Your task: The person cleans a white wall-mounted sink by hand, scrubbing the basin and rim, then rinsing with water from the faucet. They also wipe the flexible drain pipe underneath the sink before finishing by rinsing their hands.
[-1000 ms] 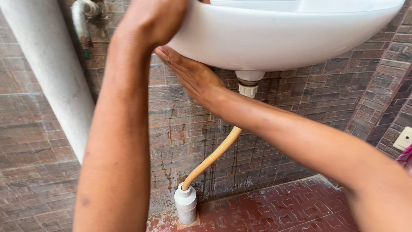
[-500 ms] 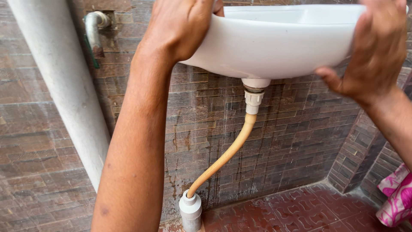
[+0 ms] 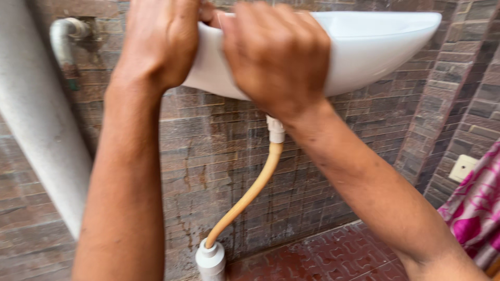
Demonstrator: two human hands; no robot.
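A white ceramic wash basin (image 3: 380, 47) hangs against a brown tiled wall. My left hand (image 3: 159, 39) grips its left rim from outside, fingers over the edge. My right hand (image 3: 276, 54) is clamped on the front of the bowl just beside the left hand, fingers curled over the rim. Below the bowl a white drain fitting (image 3: 275, 130) joins a tan flexible hose (image 3: 247, 195), which curves down into a grey floor pipe (image 3: 211, 260).
A thick grey pipe (image 3: 36, 130) slants down the wall at left, with a metal tap elbow (image 3: 65, 39) beside it. Red patterned floor tiles (image 3: 333, 257) lie below. Pink patterned cloth (image 3: 476, 208) and a white wall socket (image 3: 462, 167) are at right.
My right hand has moved from the basin's right side to the front left, next to my left hand. The view has shifted, so the basin sits further left.
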